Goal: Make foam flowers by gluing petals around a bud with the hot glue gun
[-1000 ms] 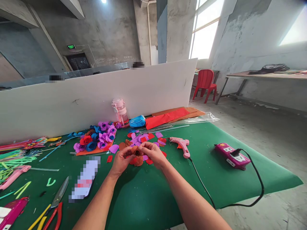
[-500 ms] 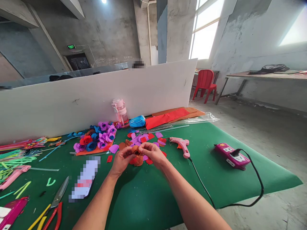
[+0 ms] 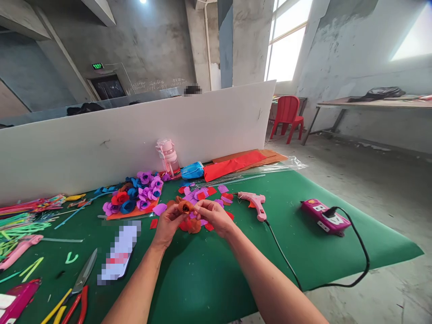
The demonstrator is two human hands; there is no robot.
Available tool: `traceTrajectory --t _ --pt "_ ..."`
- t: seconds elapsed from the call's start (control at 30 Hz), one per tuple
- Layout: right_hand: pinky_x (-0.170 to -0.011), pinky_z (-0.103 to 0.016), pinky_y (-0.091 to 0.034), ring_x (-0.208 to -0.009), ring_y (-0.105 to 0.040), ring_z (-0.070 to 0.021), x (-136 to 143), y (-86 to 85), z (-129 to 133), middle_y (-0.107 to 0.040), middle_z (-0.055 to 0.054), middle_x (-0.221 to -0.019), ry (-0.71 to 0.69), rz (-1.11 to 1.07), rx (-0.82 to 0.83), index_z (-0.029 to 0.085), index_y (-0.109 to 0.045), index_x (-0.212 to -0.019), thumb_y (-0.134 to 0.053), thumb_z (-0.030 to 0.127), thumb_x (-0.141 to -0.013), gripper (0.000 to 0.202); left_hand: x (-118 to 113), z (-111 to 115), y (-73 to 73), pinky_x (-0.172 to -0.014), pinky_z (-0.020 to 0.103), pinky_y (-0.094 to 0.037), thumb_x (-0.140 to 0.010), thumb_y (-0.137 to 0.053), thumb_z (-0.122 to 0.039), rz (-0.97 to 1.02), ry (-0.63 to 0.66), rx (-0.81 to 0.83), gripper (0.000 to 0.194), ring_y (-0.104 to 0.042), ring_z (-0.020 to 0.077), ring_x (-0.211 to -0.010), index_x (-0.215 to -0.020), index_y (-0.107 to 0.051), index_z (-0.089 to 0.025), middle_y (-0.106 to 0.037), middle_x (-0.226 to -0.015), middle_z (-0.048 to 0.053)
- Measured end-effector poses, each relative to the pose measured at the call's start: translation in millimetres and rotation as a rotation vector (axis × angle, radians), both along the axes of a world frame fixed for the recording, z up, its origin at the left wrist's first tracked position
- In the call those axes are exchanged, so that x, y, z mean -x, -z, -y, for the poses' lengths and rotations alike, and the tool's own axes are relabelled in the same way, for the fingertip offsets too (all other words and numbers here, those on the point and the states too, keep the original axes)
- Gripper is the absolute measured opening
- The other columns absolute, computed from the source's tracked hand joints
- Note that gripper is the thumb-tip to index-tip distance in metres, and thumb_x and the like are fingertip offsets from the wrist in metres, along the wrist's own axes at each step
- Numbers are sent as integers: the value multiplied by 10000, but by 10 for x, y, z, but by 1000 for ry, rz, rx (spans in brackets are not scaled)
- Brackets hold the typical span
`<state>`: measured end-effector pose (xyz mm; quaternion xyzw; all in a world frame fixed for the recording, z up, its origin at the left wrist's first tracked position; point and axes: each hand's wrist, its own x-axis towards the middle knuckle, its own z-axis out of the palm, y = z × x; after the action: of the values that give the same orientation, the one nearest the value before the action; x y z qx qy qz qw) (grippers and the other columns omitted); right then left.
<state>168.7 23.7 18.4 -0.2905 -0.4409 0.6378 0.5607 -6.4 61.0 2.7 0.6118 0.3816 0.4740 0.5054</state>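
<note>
Between my hands, above the green tabletop, is a small brown paper flower (image 3: 185, 206) with a rolled centre. My left hand (image 3: 168, 224) is closed on it from the left, thumb and fingers pinching its side. From the right, my right hand (image 3: 215, 217) pinches at the flower's edge with thumb and forefinger. Loose purple, red and brown petals (image 3: 194, 195) lie just behind and under my hands. A heap of finished purple, blue and red paper flowers (image 3: 145, 191) rests on an orange sheet to the left.
A pink glue gun (image 3: 254, 202) lies right of the petals, its cable running toward a magenta power strip (image 3: 326, 217). At left are a phone (image 3: 120, 252), scissors (image 3: 81, 279) and bundled pipe cleaners (image 3: 23, 225). Behind stand a pink bottle (image 3: 168, 157) and a white partition (image 3: 216, 123).
The brown flower has shifted slightly left and turned so that its rolled centre shows more. Both hands keep their pinch on it. The view has moved a little.
</note>
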Motion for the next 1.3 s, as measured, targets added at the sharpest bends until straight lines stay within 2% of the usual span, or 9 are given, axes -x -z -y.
traceTrajectory --t 0.2,0.43,0.6,0.7,0.8,0.93,1.07,1.3 --pt "-575 -226 -368 -563 -486 -74 23 -15 4 -590 24 -650 75 69 5 168 -653 -701 -768 456 -648 315 -30 23 -27 -708 257 -492 -645 -784 -293 3 14 16 280 -616 142 -742 -884 -695 -180 -683 -796 11" --pt "-569 -218 -363 -551 -483 -67 23 17 -16 -591 26 -627 66 36 35 160 -653 -691 -789 429 -622 309 -56 45 -57 -755 276 -501 -644 -784 -318 5 10 14 295 -630 160 -801 -884 -691 -173 -700 -849 27" --pt "-577 -215 -374 -536 -481 -64 9 28 -15 -583 29 -612 -21 -3 123 155 -634 -677 -799 422 -598 324 -61 66 -78 -744 273 -503 -654 -776 -335 -22 31 1 283 -638 167 -802 -872 -686 -179 -706 -855 25" --pt "-575 -219 -374 -535 -485 -70 -12 30 -21 -566 22 -598 -60 -22 134 152 -610 -641 -737 483 -662 355 -39 51 -57 -759 278 -501 -653 -777 -334 -41 46 -6 284 -645 175 -815 -876 -689 -181 -716 -872 28" --pt "-586 -226 -370 -547 -480 -76 -30 30 -30 -556 19 -605 -6 -1 73 156 -605 -636 -657 537 -734 397 -2 19 -16 -766 279 -498 -656 -777 -331 -77 65 -22 287 -650 183 -821 -885 -701 -176 -721 -857 33" --pt "-608 -231 -362 -581 -480 -86 -23 17 -26 -553 29 -612 62 64 -12 165 -596 -653 -730 493 -675 355 21 3 14 -800 304 -500 -683 -760 -332 -120 108 -41 309 -659 203 -853 -943 -708 -175 -728 -898 50" --pt "-594 -237 -348 -577 -474 -91 2 -3 -19 -560 24 -610 107 101 -14 164 -570 -631 -752 505 -629 387 13 19 -2 -820 308 -500 -710 -739 -335 -146 144 -58 301 -661 206 -873 -968 -715 -182 -733 -922 56" --pt "-575 -238 -331 -544 -430 -80 1 -36 -9 -513 36 -566 150 128 -22 166 -535 -585 -679 517 -708 399 9 42 -27 -788 298 -518 -700 -741 -346 -172 123 -62 295 -664 205 -858 -943 -721 -180 -731 -928 51"
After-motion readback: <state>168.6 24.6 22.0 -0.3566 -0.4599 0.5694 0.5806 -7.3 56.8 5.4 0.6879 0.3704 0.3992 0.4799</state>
